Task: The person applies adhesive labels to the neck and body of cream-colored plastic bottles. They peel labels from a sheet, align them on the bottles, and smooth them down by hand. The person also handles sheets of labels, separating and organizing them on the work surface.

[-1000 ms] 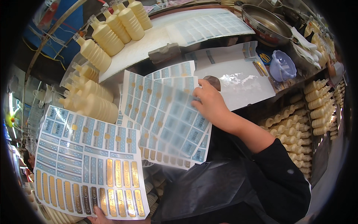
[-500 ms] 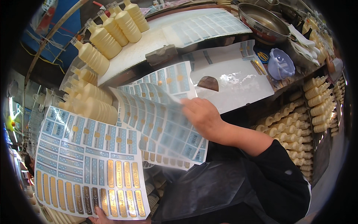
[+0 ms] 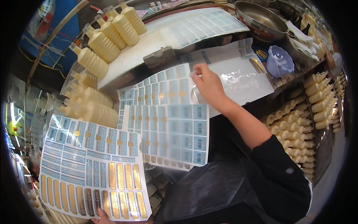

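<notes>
My left hand (image 3: 102, 217) grips the lower edge of a large label sheet (image 3: 80, 160), printed with blue dotted labels and gold and dark strips. The sheet is tilted at the lower left. Beside it, two overlapping sheets of blue labels lie fanned out, a nearer sheet (image 3: 179, 142) partly covering a farther sheet (image 3: 149, 82). My right hand (image 3: 210, 89) is over the white board (image 3: 242, 84), by the farther sheet's right edge. Its fingers are bent and drawn together; whether they pinch that edge is hidden.
Cream bottles (image 3: 106, 41) stand at the back left, with more lying below them. A pale worktop (image 3: 149, 39) bears another label sheet (image 3: 205, 26). At the right are a metal pan (image 3: 261, 18), a lilac bucket (image 3: 280, 63) and stacked cream bottles (image 3: 291, 138).
My right hand has let go of the lifted, curling blue sheet and moved up to the farther sheet's edge. The released sheet now lies flat. My left hand still holds its sheet.
</notes>
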{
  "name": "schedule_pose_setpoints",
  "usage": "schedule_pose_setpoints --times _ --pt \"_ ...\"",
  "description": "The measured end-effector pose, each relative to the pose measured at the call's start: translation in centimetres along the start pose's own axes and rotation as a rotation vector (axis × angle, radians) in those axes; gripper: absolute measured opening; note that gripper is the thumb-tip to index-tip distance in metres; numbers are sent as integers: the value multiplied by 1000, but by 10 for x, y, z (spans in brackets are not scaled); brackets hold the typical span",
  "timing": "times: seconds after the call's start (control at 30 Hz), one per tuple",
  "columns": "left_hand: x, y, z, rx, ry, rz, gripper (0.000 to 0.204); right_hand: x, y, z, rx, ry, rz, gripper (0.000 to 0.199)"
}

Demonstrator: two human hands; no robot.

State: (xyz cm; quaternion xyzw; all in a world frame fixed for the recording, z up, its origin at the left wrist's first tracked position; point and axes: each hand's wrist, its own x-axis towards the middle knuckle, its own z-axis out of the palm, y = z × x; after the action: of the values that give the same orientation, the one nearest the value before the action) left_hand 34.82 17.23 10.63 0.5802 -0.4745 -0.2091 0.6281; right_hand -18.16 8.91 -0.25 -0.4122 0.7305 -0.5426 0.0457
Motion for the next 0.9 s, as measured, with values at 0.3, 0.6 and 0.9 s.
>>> schedule_pose_setpoints --times 0.3,0.6,0.9 --pt "-5 6 4 -45 7 24 60 37 -20 8 115 -404 162 29" --pt "-1 0 4 -30 -54 27 65 23 -30 2 157 -384 37 25" --pt "-4 4 6 -171 16 -43 55 31 -2 3 -13 -341 146 34"
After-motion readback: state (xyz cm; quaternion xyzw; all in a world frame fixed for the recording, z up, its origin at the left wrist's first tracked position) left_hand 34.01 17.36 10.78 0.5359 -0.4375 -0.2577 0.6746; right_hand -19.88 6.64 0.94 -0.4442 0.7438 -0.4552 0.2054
